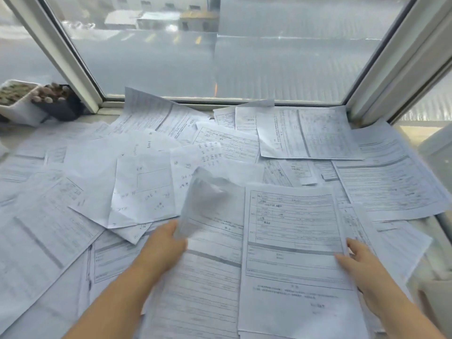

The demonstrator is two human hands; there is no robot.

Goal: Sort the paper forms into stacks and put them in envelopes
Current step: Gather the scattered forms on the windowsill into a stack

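Loose paper forms cover the table. The left hand pinches a blurred, lifted sheet at 6 o'clock; the right hand grips a printed form at 5 o'clock. Two plant pots stand at 10 o'clock beside the window.

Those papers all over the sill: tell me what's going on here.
A person is sorting loose paper forms spread across a window ledge. The left hand lifts a blurred sheet by its lower edge. The right hand grips the right edge of a printed form. No neat stacks or envelopes show yet. Two potted plants sit far left.
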